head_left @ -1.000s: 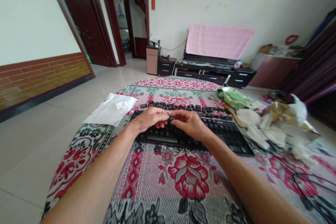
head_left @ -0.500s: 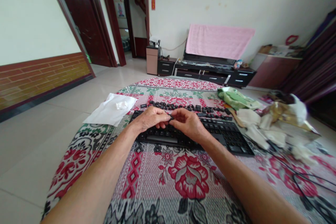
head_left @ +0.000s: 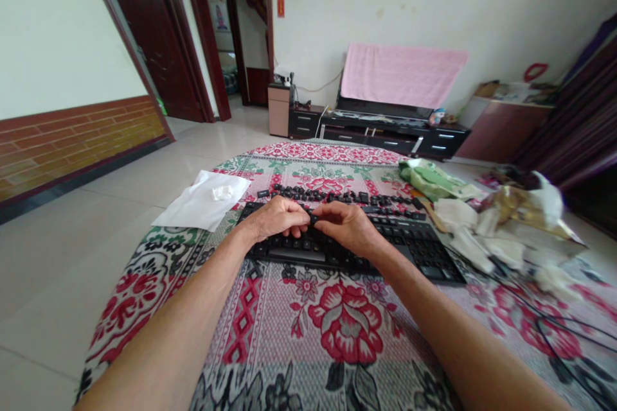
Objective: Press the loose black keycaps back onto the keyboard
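Note:
A black keyboard (head_left: pixel 424 250) lies across the table, with keycaps off over part of it. Above its left middle, my left hand (head_left: pixel 281 217) and my right hand (head_left: pixel 346 225) meet fingertip to fingertip. Between them is a small black keycap (head_left: pixel 313 218), pinched by the thumb and forefinger of each hand. My fingers partly cover it, and its marking is too small to read. Just beyond the keyboard, a row of loose black keycaps (head_left: pixel 332 196) runs along the cloth.
A white paper sheet (head_left: pixel 193 209) bearing a crumpled white piece (head_left: pixel 222 192) lies at the left. To the right are a green bag (head_left: pixel 434 180), whitish cloths (head_left: pixel 463 231) and a black cable (head_left: pixel 540 321). A flowered tablecloth (head_left: pixel 270 334) covers the table.
My fingertips have shifted slightly around the keycap, which shows a little differently between them. The keyboard and the loose keycaps stay in place.

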`<state>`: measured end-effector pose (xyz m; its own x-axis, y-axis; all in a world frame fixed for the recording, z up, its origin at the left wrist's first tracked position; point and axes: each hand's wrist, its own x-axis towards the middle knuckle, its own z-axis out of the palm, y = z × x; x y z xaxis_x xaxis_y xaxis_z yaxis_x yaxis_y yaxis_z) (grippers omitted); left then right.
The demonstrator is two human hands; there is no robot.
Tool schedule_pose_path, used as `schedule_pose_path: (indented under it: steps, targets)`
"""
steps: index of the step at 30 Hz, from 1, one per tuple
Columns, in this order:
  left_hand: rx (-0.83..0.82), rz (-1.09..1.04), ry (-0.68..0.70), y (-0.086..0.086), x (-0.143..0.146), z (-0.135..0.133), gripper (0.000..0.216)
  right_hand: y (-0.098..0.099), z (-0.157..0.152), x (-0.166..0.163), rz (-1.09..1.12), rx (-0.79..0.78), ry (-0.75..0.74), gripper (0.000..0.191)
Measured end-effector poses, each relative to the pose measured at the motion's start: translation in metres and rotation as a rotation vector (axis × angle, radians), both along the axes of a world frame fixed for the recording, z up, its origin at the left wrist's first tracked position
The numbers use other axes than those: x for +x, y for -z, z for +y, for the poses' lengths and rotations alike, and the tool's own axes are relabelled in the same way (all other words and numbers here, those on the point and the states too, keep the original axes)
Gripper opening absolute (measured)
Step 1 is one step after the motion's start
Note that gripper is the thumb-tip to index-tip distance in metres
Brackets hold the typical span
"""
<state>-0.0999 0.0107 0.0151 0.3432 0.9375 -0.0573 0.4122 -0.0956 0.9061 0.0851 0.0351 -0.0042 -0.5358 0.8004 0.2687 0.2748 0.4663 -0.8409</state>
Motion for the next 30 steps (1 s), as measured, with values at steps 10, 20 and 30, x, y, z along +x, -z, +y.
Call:
schedule_pose_path:
  steps: [10, 20, 30]
  targets:
    - [0.112, -0.04, -0.121, 0.005, -0.006, 0.006, 0.022, -0.021, -0.011, 0.011, -0.309, -0.197, -0.118, 0.012]
    - [0.146, -0.042, -0.165, 0.005, -0.006, 0.006, 0.025, -0.013, -0.01, 0.003, -0.41, -0.22, -0.051, 0.017]
    - [0.147, -0.033, -0.172, 0.007, -0.005, 0.007, 0.026, -0.013, -0.013, 0.001, -0.51, -0.167, -0.043, 0.021]
